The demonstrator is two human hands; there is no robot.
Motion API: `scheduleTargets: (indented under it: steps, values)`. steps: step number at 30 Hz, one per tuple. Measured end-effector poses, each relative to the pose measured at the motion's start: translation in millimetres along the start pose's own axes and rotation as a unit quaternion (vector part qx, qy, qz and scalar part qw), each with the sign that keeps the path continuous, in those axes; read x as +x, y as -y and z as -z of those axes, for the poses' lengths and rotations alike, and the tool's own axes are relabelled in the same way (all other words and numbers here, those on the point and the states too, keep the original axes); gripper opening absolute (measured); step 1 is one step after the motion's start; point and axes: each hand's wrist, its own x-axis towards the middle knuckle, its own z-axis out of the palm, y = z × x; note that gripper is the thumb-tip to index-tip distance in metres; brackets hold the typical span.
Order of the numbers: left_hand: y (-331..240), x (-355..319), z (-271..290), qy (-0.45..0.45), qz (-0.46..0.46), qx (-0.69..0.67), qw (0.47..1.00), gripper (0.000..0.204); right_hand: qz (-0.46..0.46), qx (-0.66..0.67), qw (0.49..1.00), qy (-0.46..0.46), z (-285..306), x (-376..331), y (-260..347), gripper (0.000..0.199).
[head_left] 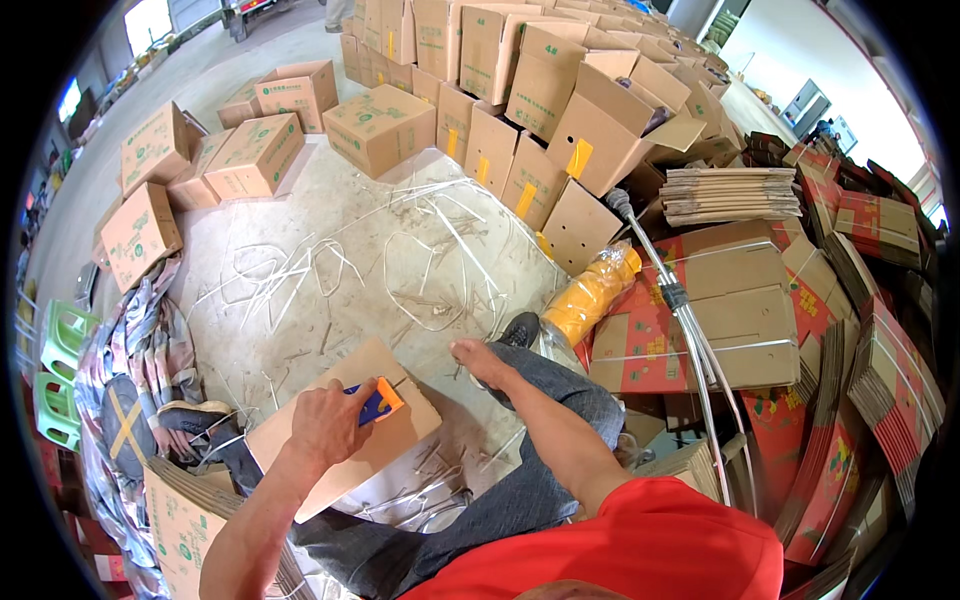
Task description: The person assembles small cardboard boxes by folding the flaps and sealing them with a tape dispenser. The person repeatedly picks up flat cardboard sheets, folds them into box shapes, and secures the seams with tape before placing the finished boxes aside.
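A plain brown cardboard box [345, 440] stands tilted between my legs, its flat face toward me. My left hand [328, 425] is closed round a blue and orange tape dispenser [377, 402] that rests on the box near its upper right edge. Past the right side of the box, in front of my bent knee, is my right hand [476, 362]. Its fingers are curled together, and what they hold, if anything, is hidden.
Closed boxes [380, 130] and rows of open-topped ones stand ahead. Yellow tape rolls in plastic wrap [592, 295] and a metal pole [690, 325] lie right, beside flattened red cartons [655, 345]. White straps [270, 275] litter the floor; green stools [58, 410] stand left.
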Motion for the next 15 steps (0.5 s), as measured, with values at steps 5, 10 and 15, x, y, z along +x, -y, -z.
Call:
scheduleTargets:
  steps: [5, 10, 15]
  values:
    - [1, 1, 4, 0.014, -0.003, 0.021, 1.0, 0.061, -0.015, 0.002, 1.0, 0.0, -13, 1, -8, 0.035]
    - [2, 4, 1, 0.006, -0.025, 0.026, 0.999, 0.06, -0.034, 0.009, 0.999, 0.034, -10, 5, -28, 0.037]
    - [3, 2, 3, 0.01, -0.02, 0.026, 0.999, 0.06, -0.043, 0.0, 0.998, 0.034, -17, 2, -19, 0.036]
